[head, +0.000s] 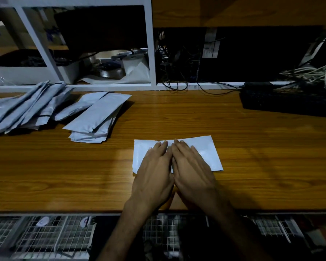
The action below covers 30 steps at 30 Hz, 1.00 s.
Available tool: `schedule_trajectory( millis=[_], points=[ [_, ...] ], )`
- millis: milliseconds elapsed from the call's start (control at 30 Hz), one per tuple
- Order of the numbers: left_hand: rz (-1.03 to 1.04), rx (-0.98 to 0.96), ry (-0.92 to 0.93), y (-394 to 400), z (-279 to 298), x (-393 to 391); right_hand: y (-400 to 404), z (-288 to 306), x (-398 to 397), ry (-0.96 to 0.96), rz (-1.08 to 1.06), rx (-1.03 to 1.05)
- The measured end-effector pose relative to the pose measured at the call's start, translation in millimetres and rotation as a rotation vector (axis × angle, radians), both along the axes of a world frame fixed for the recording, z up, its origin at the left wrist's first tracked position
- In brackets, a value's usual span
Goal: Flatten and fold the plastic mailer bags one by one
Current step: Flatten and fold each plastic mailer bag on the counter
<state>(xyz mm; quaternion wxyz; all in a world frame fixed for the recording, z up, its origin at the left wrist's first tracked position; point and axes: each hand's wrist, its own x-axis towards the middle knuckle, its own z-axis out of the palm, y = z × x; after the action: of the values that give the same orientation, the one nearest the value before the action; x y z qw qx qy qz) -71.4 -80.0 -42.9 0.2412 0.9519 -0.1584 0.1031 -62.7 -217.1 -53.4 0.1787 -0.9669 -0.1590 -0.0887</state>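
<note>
Both hands lie flat, fingers straight, side by side on a white mailer bag [209,154] on the wooden table [233,140]: left hand [154,172] touching right hand [192,172]. A stack of folded bags [96,117] sits well to the left.

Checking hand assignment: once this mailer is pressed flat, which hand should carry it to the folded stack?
Probably the left hand: the folded stack lies on its side of the mailer, so the right hand would have to cross over.
</note>
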Motion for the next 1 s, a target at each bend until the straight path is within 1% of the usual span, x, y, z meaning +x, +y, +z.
schedule_trajectory(
  millis=[233, 400, 533, 733, 1000],
  points=[
    [0.021, 0.200, 0.067, 1.4, -1.1, -0.1, -0.9, -1.6, -3.8, -0.056, -0.028, -0.074],
    [0.056, 0.269, 0.088, -1.5, 2.8, -1.7, -1.5, -4.6, -5.8, -0.087, -0.078, -0.101],
    [0.086, 0.289, 0.100, -2.1, 3.7, -2.2, -2.1, -3.9, -6.6, -0.114, -0.091, -0.119],
    [0.132, 0.288, 0.128, -4.1, 3.7, -2.3, -2.4, -4.3, -6.9, -0.090, -0.109, -0.145],
    [0.186, 0.304, 0.163, -5.2, 4.1, -1.5, -1.8, -7.6, -5.0, -0.112, -0.197, -0.142]
  ],
)
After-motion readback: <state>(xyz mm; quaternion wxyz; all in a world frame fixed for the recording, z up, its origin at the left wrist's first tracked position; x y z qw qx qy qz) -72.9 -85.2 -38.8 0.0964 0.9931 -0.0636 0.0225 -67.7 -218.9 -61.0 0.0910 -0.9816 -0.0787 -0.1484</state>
